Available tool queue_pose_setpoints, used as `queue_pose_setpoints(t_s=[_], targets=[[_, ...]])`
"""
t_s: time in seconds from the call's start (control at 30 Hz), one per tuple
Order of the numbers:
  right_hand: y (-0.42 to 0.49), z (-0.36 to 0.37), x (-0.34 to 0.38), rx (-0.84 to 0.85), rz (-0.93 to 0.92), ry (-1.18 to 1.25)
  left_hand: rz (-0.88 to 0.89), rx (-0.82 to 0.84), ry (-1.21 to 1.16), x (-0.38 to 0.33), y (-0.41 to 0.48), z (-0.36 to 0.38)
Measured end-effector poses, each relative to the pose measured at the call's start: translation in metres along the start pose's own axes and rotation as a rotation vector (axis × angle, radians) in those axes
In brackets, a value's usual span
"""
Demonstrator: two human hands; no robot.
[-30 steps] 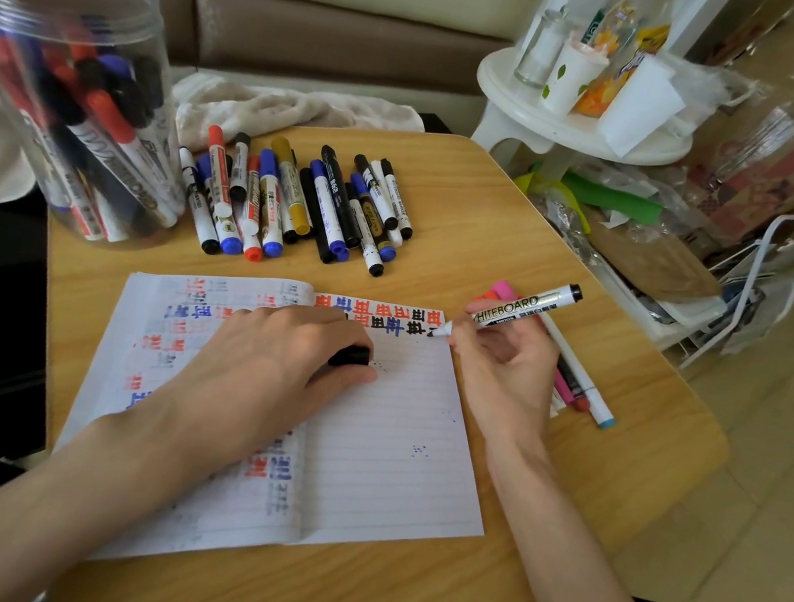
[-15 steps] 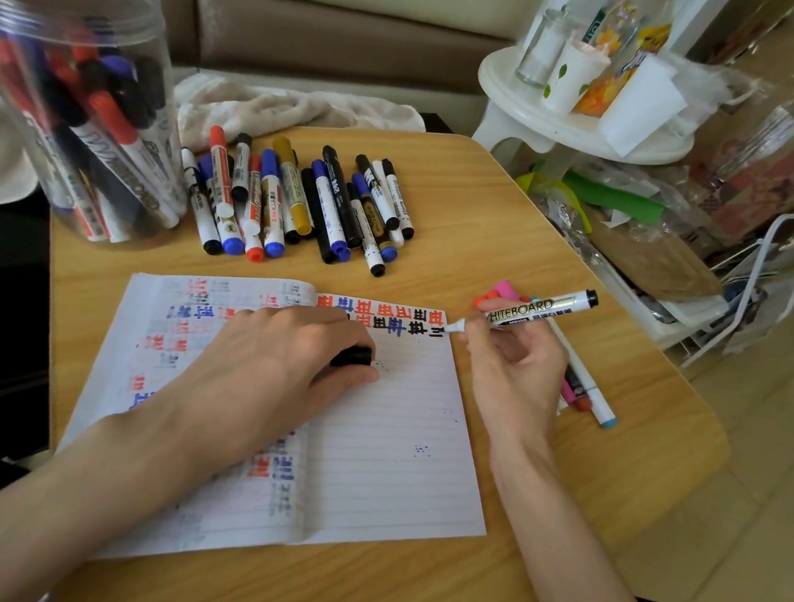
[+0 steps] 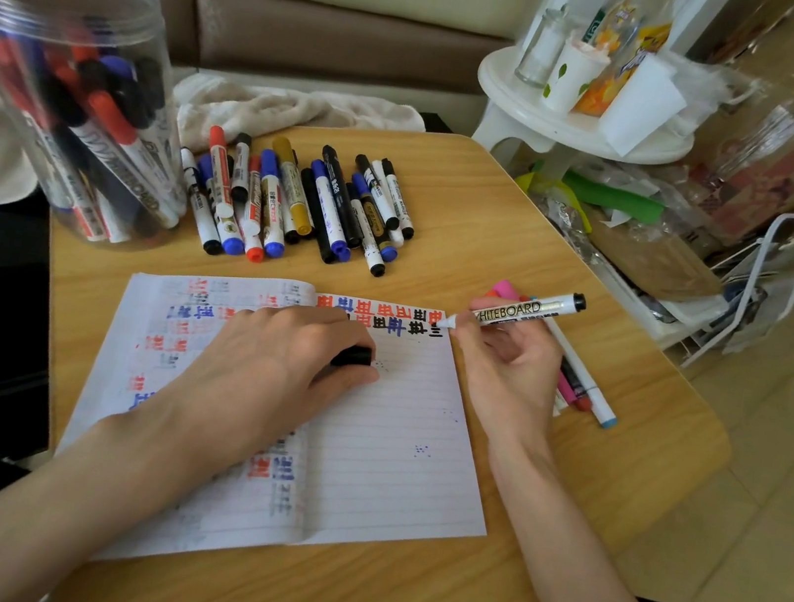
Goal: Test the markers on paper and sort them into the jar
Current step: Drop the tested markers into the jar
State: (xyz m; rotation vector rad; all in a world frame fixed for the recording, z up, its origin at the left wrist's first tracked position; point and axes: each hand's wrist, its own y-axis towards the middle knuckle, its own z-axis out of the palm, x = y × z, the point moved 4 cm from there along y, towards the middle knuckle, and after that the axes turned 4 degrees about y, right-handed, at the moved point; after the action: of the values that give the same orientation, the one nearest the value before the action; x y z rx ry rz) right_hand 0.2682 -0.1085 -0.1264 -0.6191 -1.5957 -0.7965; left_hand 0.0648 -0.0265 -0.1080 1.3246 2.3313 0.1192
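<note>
An open lined notebook [image 3: 390,461] lies on the wooden table [image 3: 497,244], its top rows filled with red, blue and black marks. My right hand [image 3: 504,364] grips a black whiteboard marker [image 3: 523,310], tip pressed on the page's top right corner. My left hand [image 3: 271,359] rests on the paper and holds a black cap [image 3: 352,356] between thumb and fingers. A clear plastic jar [image 3: 69,92] with several markers in it stands at the table's far left. A row of loose markers [image 3: 297,196] lies behind the notebook.
Three more pens [image 3: 583,393], pink, red and light blue, lie under my right hand at the table's right side. A beige cloth [image 3: 285,106] sits behind the markers. A white stool [image 3: 569,120] with cups and bottles and bagged clutter stand to the right.
My right hand has shifted the marker rightward along the top row to the page corner, adding new black strokes. My left hand has stayed put on the paper with the cap.
</note>
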Motion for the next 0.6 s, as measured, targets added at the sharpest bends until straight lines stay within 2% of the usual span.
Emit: queue_pose_setpoints(t_s=[0.6], targets=[[-0.0024,-0.0016,0.004,-0.022,0.045,0.02,0.0,0.012,-0.001,-0.0003,-0.0001,-0.0003]])
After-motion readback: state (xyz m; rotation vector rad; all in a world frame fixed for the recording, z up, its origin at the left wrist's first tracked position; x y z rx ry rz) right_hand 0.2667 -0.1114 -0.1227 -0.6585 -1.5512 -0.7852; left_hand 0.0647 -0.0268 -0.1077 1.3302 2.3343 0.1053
